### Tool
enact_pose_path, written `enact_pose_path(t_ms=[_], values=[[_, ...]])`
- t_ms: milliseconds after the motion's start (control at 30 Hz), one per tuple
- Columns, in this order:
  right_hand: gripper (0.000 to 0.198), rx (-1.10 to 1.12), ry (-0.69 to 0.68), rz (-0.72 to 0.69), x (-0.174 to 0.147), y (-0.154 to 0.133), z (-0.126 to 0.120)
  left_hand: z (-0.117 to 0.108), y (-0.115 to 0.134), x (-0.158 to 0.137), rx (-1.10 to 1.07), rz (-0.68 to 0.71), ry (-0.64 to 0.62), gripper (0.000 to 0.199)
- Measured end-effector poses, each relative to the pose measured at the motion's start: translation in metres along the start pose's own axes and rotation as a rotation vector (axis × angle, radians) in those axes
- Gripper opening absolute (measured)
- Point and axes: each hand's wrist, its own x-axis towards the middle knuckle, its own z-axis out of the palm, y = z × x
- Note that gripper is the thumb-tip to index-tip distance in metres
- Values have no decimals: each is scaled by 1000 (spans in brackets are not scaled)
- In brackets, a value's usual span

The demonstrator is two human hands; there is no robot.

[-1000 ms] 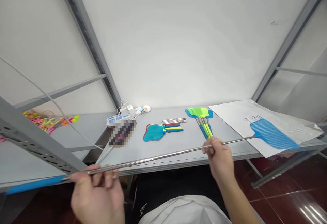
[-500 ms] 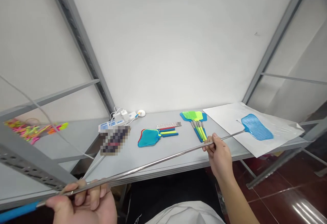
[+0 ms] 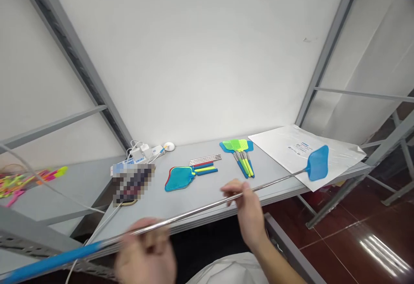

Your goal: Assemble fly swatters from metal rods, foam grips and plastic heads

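Slantwise, a blue long-rod fly swatter (image 3: 197, 210) hangs in front of the near edge of the grey table (image 3: 168, 202), its long axis running from the person's lower left up and away to the right. Its blue handle (image 3: 53, 263) points to the lower left, reaching the border of the view, and the bare metal rod leads straight from there to the blue paddle (image 3: 318, 163), which points right and lies, as seen, in front of the white package (image 3: 278, 143). The left hand (image 3: 147, 251), blurred, is clamped on the rod just beyond the handle; the right hand (image 3: 247, 210) has it pinched between thumb and fingers, farther along toward the paddle. Past the rod, on the table, a fan of green, yellow and blue swatters (image 3: 237, 145) lies with paddles toward the wall and handles toward the person. To its left are stacked loose paddles (image 3: 179, 178), a teal one on top, with short coloured handles (image 3: 207, 170) beside them and a row of metal rods (image 3: 205, 159) just behind. Farther left sit a pixelated item (image 3: 134, 184) and a power strip (image 3: 124, 165) with white plugs.
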Motion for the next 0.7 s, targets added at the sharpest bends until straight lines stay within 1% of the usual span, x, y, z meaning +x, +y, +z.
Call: enact_pose_path(t_ms=[33,67,100,167,233,267,400,500,600,700], values=[[55,14,-78,15,-5,2,4,6,-9,-7,-3,-48,-34,34],[58,20,-136,35,-8,4,6,10,-16,-13,-7,-110,-114,33],[58,6,-172,58,-10,4,7,11,-22,-15,-17,-155,-164,33],[51,-86,-221,88,-9,1,3,8,-27,-12,2,-174,-227,35],[43,-154,-250,110,-2,-5,-4,0,-23,0,2,-159,-229,34],[42,-146,-238,121,1,-9,-8,-4,-19,6,-20,-158,-214,32],[42,-60,-125,144,13,-21,-19,-12,3,24,-146,-210,-108,21],[45,14,-69,163,21,-28,-26,-14,15,32,-204,-217,15,19],[50,139,83,137,32,-38,-38,-22,25,43,-294,-188,122,15],[57,217,260,71,43,-47,-53,-32,33,53,-330,-138,170,11]])
